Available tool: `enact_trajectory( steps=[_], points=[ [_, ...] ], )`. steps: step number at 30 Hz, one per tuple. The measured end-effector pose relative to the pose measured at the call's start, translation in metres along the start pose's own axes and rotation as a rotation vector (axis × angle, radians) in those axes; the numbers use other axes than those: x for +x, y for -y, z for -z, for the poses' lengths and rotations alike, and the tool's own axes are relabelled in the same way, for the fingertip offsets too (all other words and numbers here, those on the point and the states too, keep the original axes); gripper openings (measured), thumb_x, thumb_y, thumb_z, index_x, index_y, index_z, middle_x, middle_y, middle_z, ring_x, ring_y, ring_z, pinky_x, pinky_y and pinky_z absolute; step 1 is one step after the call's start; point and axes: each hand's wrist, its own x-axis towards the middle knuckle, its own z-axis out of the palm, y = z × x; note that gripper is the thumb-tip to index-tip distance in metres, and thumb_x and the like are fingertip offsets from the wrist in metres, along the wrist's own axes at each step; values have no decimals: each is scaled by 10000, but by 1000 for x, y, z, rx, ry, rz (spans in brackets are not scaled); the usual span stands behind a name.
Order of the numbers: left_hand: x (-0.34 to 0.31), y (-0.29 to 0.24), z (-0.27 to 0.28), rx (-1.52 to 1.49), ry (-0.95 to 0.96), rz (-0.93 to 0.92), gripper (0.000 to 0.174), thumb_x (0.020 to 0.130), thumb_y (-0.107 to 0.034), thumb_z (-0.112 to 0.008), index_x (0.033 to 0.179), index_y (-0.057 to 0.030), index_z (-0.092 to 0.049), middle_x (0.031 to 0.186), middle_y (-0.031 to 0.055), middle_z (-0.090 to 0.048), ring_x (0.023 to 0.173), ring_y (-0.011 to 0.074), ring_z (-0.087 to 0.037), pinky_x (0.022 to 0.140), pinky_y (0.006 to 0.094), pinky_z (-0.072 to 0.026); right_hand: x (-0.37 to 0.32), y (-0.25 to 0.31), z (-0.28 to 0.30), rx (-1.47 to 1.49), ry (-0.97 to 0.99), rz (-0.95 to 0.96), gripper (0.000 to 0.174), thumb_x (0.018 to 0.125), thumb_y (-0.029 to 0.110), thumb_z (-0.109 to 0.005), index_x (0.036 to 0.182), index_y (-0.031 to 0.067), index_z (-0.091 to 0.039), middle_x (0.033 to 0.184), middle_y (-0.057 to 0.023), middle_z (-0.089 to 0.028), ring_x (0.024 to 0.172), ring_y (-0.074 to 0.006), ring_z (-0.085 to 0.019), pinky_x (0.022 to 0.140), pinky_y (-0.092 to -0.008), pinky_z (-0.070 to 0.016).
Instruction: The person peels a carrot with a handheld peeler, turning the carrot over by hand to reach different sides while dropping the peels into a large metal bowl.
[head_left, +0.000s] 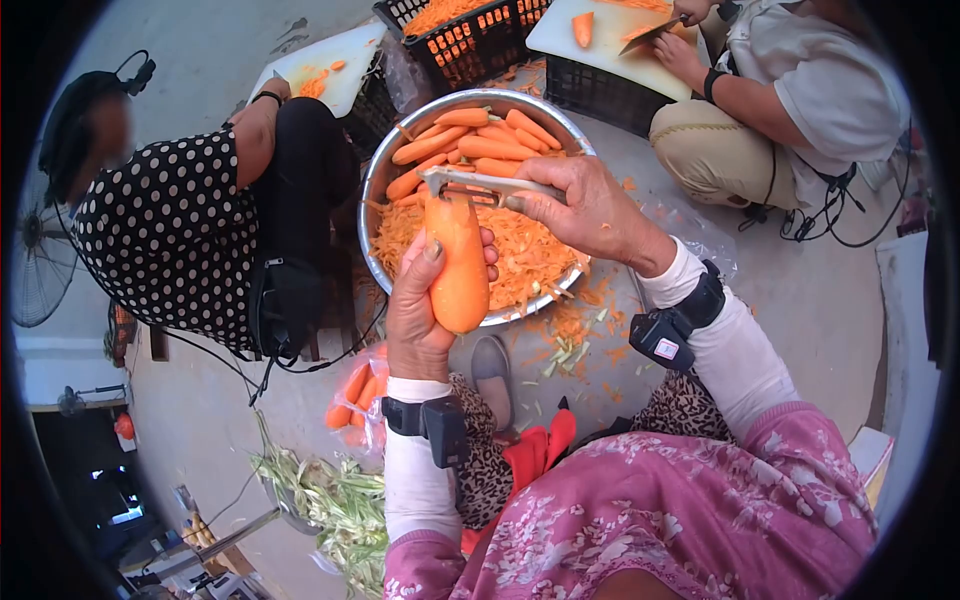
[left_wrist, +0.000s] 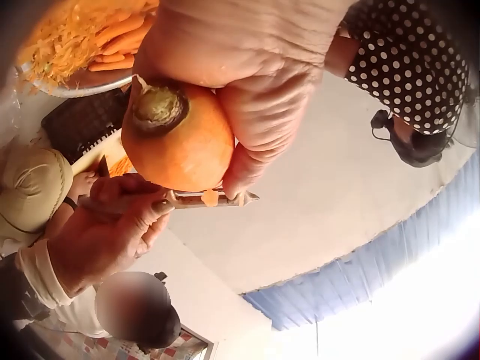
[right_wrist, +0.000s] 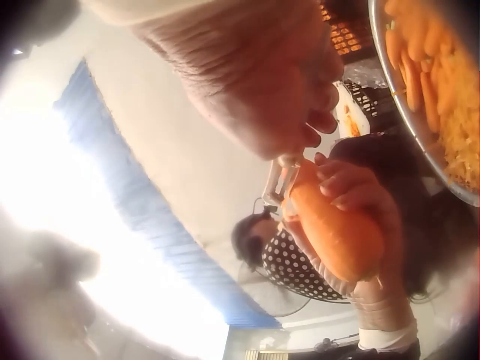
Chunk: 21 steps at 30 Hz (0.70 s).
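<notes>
My left hand (head_left: 419, 309) grips a thick orange carrot (head_left: 459, 270), its fingers curled round the side and the thumb along the front. The carrot's stem end (left_wrist: 160, 105) faces the left wrist camera. In my right hand (head_left: 590, 212) is a metal peeler (head_left: 490, 184), pinched by the handle, with its head at the carrot's far end. A bit of orange peel shows in the peeler's blade in the left wrist view. Below both hands stands a large metal basin (head_left: 372, 225) with whole carrots (head_left: 490, 140) at the back and a heap of peelings (head_left: 525, 265) in front.
Two people sit opposite, at a white cutting board (head_left: 350, 65) on the left and another cutting board (head_left: 550, 35) on the right, where a knife (head_left: 655, 33) is held. A black crate (head_left: 470, 50) stands between them. Bagged carrots (head_left: 352, 398) and leafy scraps (head_left: 335, 510) lie at the lower left.
</notes>
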Motion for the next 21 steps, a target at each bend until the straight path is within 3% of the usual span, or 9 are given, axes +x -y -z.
enact_trajectory(
  steps=[3,7,9,13,17,20,21],
  points=[
    [3,2,1,-28,-25,4,558,823,-255,-676,1235,33,-432,1022,203,-581,881,262,-617,750,356,-550,0,5,1,8,-12,-93,182,851,177,-628,868,-4,-619,661,-89,-556,619,-153,-527,572,-324,-415],
    [2,3,-4,24,-30,6,595,794,-263,-700,1236,35,-434,1017,204,-581,873,269,-622,736,352,-553,-1,-10,1,-57,-97,-105,178,852,172,-622,869,-5,-621,653,-96,-546,596,-157,-513,558,-334,-408],
    [-5,-2,-8,137,196,-11,643,755,-272,-727,1240,36,-437,1015,205,-581,868,271,-629,721,358,-555,4,-31,5,-248,-208,-90,186,857,178,-618,867,-8,-623,647,-99,-532,580,-156,-499,549,-336,-406],
    [-3,-2,-13,146,65,-37,640,740,-258,-735,1232,38,-452,1032,200,-586,871,257,-633,730,356,-556,1,-8,10,-110,-203,-149,199,859,187,-617,882,-11,-631,660,-91,-550,592,-154,-506,566,-333,-422],
    [-1,-4,-16,206,-6,-39,596,762,-212,-714,1236,34,-450,1041,184,-591,869,244,-633,747,350,-555,-5,16,11,16,-71,-67,203,861,192,-616,899,-6,-635,670,-79,-560,617,-143,-516,587,-322,-428],
    [-2,-2,-13,218,-76,-52,573,781,-170,-688,1258,30,-442,1050,161,-595,874,231,-632,757,343,-553,-8,16,10,4,187,88,198,852,185,-619,918,0,-632,694,-119,-579,613,-207,-526,600,-336,-434],
    [-3,-3,-13,235,-86,-46,574,782,-161,-682,1268,27,-440,1051,151,-596,869,225,-632,758,340,-553,-7,15,8,5,186,86,198,852,185,-619,918,0,-632,694,-119,-579,613,-207,-526,600,-336,-434]
  ],
)
